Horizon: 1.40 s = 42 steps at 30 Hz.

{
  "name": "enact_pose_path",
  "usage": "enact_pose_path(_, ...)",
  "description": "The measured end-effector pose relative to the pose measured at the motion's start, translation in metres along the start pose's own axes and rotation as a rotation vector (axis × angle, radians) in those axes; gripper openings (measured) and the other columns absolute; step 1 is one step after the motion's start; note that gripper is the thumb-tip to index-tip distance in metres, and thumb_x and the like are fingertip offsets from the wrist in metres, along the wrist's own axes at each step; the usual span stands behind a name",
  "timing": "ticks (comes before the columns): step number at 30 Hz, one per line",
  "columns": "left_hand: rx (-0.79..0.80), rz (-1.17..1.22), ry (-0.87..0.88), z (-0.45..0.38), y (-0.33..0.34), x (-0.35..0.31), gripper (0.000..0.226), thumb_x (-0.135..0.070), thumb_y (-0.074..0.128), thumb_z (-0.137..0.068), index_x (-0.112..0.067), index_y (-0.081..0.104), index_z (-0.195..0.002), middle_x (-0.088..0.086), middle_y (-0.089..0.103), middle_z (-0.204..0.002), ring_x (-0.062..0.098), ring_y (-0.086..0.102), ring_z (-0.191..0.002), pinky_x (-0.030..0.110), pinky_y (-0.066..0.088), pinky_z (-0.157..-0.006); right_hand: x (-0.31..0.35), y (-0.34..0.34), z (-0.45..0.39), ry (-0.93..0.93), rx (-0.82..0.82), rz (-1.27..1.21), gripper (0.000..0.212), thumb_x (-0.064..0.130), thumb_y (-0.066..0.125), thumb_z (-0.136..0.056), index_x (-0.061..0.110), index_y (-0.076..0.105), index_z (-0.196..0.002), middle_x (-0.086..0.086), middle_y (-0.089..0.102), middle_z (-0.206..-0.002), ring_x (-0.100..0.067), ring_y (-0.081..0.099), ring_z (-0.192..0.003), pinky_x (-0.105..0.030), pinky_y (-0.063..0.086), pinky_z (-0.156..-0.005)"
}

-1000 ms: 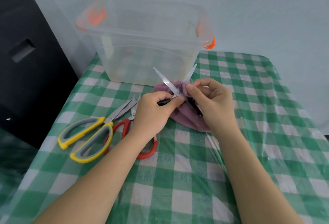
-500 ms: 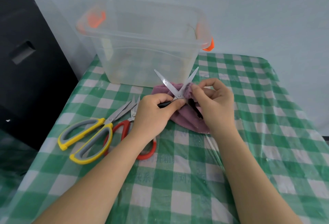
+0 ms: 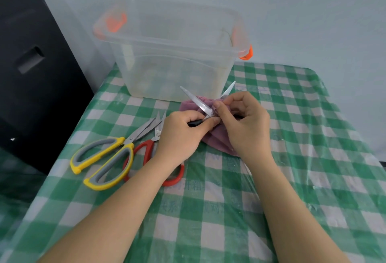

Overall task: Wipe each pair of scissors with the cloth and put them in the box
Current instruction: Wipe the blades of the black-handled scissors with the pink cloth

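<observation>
Checked tablecloth [image 3: 229,210]; left hand [image 3: 179,135] and right hand [image 3: 246,125] clamped on open scissors [image 3: 198,104], handles hidden, over half-covered cloth [image 3: 217,137].

Clear glossy plastic for the box [image 3: 167,58], bright smooth metal on the open scissor blades [image 3: 197,102], soft matt purple cloth [image 3: 217,137], shiny crinkled film over the checked tablecloth [image 3: 302,137].

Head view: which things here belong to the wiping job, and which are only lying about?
Belong to the job:
- black-handled scissors, open, held by left hand
- purple cloth, under right hand
- yellow scissors
- red scissors
- clear box

Lying about:
- checked tablecloth
- black object at left
</observation>
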<state>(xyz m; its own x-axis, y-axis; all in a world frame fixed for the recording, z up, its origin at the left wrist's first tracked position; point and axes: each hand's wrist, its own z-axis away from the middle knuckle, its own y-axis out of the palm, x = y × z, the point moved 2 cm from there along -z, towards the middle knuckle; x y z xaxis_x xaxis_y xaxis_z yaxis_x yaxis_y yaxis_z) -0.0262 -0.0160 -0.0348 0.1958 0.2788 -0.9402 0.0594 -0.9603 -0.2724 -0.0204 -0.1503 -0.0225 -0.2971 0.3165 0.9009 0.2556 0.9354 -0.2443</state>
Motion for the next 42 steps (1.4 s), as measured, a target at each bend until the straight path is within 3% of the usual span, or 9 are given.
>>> enact_pose_path(6,0.012,0.036,-0.036,0.000,0.000,-0.002,0.012,-0.021,0.073,-0.085,-0.018,0.073,-0.074,-0.019,0.052,-0.040,-0.004,0.048,-0.039,0.007,0.030,-0.044,0.000,-0.011,-0.006,0.044,0.130,-0.105,0.013,0.009,0.073,-0.085,0.015,0.062,-0.082,-0.001,0.073,-0.077,-0.013,0.069,-0.073,-0.022,0.053,-0.069)
enact_pose_path(14,-0.019,-0.080,0.023,0.001,0.001,0.001,0.009,-0.027,0.074,-0.083,-0.023,0.076,-0.075,-0.023,0.058,-0.048,-0.002,0.050,-0.045,0.009,0.031,-0.045,-0.004,0.001,-0.001,0.010,0.001,-0.021,0.020,0.019,0.076,-0.083,0.025,0.058,-0.077,0.008,0.068,-0.077,-0.006,0.060,-0.067,-0.017,0.048,-0.063)
enact_pose_path(18,-0.008,-0.049,-0.012,-0.001,0.001,0.001,0.015,-0.027,0.074,-0.084,-0.024,0.072,-0.069,-0.018,0.055,-0.042,0.000,0.046,-0.041,0.010,0.029,-0.043,-0.004,0.002,-0.002,0.003,0.031,0.003,0.018,0.017,0.074,-0.085,0.024,0.059,-0.080,0.012,0.069,-0.077,-0.005,0.063,-0.070,-0.021,0.050,-0.066)
enact_pose_path(23,0.007,0.024,-0.036,-0.002,0.001,0.000,0.014,-0.023,0.074,-0.084,-0.021,0.072,-0.070,-0.019,0.054,-0.041,-0.004,0.048,-0.041,0.009,0.031,-0.046,-0.003,-0.007,-0.005,0.007,0.105,-0.025,0.020,0.010,0.073,-0.086,0.025,0.059,-0.082,0.002,0.073,-0.081,-0.013,0.070,-0.078,-0.031,0.055,-0.074)
enact_pose_path(29,0.013,0.055,-0.033,-0.002,0.000,-0.001,0.016,-0.020,0.073,-0.085,-0.022,0.070,-0.070,-0.019,0.053,-0.041,-0.005,0.048,-0.040,0.007,0.030,-0.045,-0.003,-0.011,-0.004,0.051,0.138,-0.107,0.011,0.009,0.069,-0.088,0.017,0.062,-0.087,-0.003,0.075,-0.078,-0.016,0.070,-0.074,-0.031,0.052,-0.066)
enact_pose_path(37,-0.026,-0.047,0.002,0.000,0.001,0.000,0.011,-0.026,0.074,-0.084,-0.025,0.074,-0.073,-0.024,0.059,-0.049,-0.005,0.052,-0.047,0.008,0.032,-0.046,-0.005,0.000,-0.003,-0.011,0.017,-0.002,0.021,0.018,0.075,-0.084,0.026,0.058,-0.077,0.014,0.066,-0.073,-0.008,0.063,-0.070,-0.022,0.050,-0.067)
enact_pose_path(42,-0.016,-0.045,-0.013,-0.001,0.001,0.000,0.013,-0.024,0.074,-0.085,-0.022,0.073,-0.072,-0.024,0.055,-0.044,-0.007,0.050,-0.044,0.006,0.030,-0.045,-0.006,0.001,-0.005,0.006,0.066,-0.008,0.020,0.014,0.073,-0.086,0.025,0.058,-0.078,0.004,0.069,-0.080,-0.016,0.065,-0.075,-0.028,0.052,-0.071)
